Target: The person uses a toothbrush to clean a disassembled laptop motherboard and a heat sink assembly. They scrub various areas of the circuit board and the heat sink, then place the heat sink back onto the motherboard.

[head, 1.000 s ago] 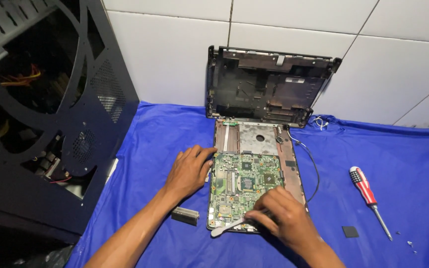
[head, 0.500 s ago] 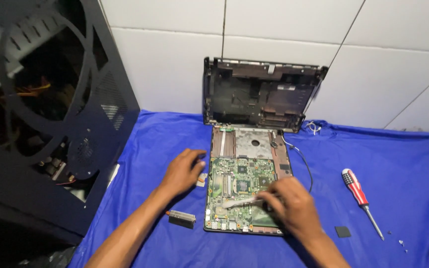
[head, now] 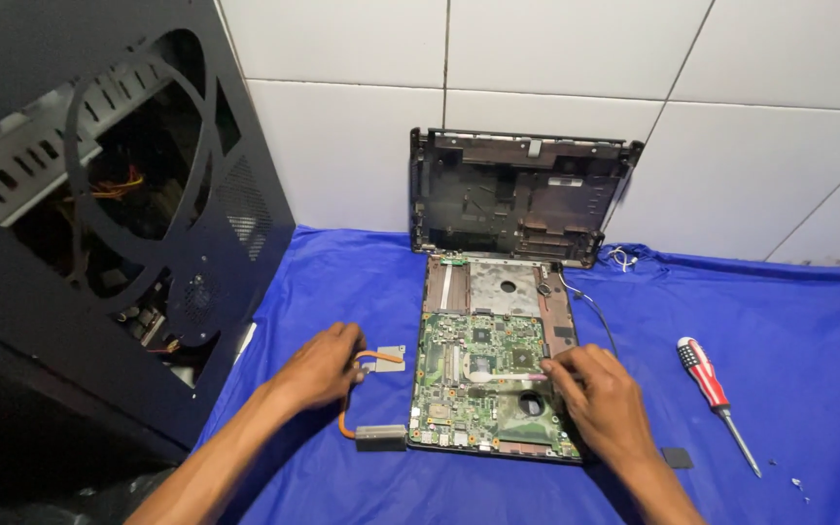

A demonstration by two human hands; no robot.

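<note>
A green laptop motherboard (head: 459, 408) lies in an open laptop base (head: 498, 287) on a blue cloth (head: 789, 321). My left hand (head: 321, 367) rests left of the board, its fingers curled on the copper pipe of a heatsink (head: 381, 358). The heatsink's grey fin block (head: 381, 437) lies on the cloth near the board's front left corner. My right hand (head: 597, 391) sits on the board's right edge. It grips a thin white stick-like tool (head: 500, 376) that lies across the board with its tip near the middle.
A black laptop cover (head: 517, 194) leans on the tiled wall behind the base. A black computer case (head: 99, 214) stands at the left. A red-handled screwdriver (head: 710, 381), a small black square piece (head: 678, 457) and tiny screws lie on the cloth at the right.
My left hand has moved left off the board, and the heatsink now lies beside it on the cloth. My right hand has shifted up the board's right side with the white tool.
</note>
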